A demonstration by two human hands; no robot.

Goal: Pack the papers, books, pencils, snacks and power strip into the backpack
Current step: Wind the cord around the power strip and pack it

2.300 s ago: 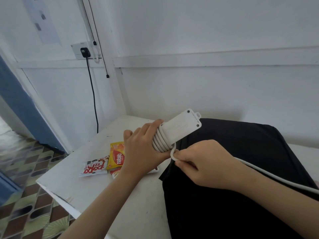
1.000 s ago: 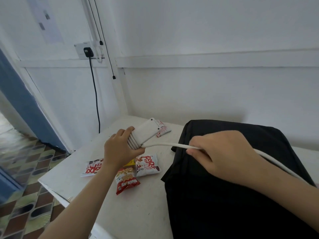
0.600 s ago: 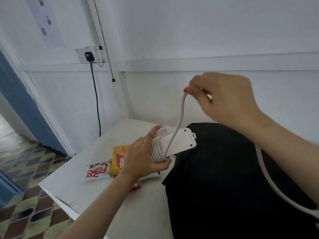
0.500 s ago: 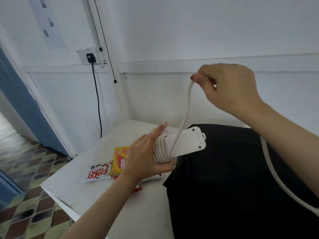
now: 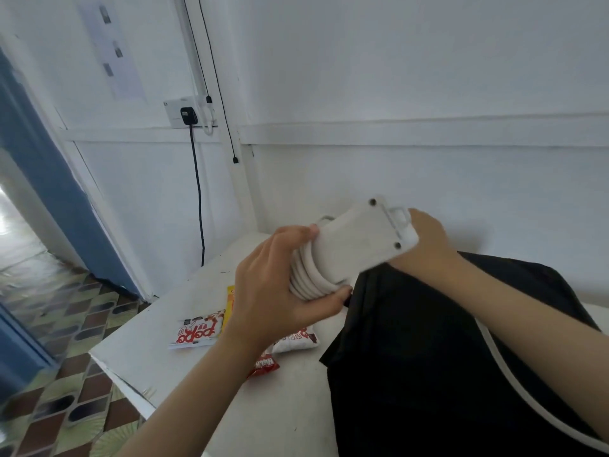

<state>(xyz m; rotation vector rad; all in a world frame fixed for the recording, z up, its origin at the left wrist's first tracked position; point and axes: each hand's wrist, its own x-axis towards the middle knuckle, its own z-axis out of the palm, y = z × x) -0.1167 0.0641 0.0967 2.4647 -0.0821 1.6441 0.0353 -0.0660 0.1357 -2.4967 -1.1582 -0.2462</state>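
Observation:
My left hand (image 5: 280, 285) grips one end of the white power strip (image 5: 359, 245), over several turns of white cord (image 5: 309, 282) wound round it. The strip is held above the table, its underside facing me. My right hand (image 5: 428, 242) is behind the strip's far end, its fingers hidden, so its grip on the cord cannot be seen. The loose cord (image 5: 514, 380) trails under my right forearm across the black backpack (image 5: 445, 374), which lies flat on the table. Snack packets (image 5: 197, 333) lie left of the backpack, partly under my left wrist.
The white table (image 5: 158, 351) stands in a corner between white walls, its left edge over a tiled floor (image 5: 49, 324). A wall socket (image 5: 184, 113) with a black cable hangs at the back left. A blue door frame (image 5: 39, 166) is at the far left.
My right hand has come down from high above the strip and gone behind its far end, carrying the cord round. The strip has tilted up and shifted right. My left hand kept its grip.

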